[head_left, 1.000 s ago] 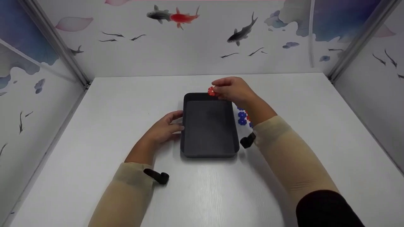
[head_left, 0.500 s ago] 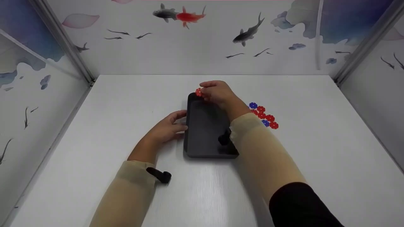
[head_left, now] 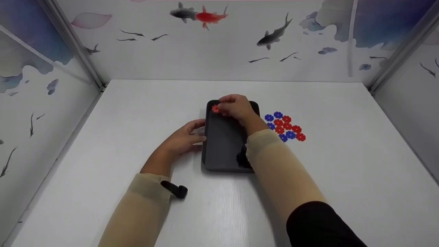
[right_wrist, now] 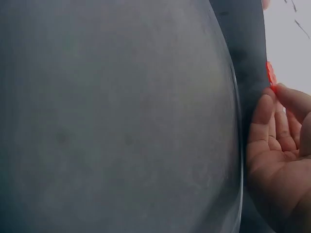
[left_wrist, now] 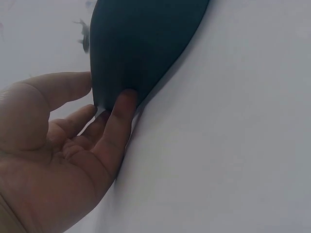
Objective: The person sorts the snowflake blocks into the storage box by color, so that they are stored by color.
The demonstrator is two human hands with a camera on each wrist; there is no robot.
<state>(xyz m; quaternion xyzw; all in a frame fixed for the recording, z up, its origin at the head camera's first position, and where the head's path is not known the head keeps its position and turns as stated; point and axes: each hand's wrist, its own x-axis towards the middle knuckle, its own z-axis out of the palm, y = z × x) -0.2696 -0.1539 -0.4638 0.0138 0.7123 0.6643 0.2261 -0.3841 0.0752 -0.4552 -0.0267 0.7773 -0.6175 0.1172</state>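
We had right hand (head_left: 236,107) pinching red flower disc (head_left: 215,108) over tray's (head_left: 223,145) far left corner, couldn't tell if touching bottom. Tray's long axis ran near to far. Left hand (head_left: 181,141) was farther from disc, fairly straight fingers against left wall. Loose discs (head_left: 287,126) lay just right of tray.

The red disc (head_left: 215,109) has moved left and lower over the tray (head_left: 221,147).
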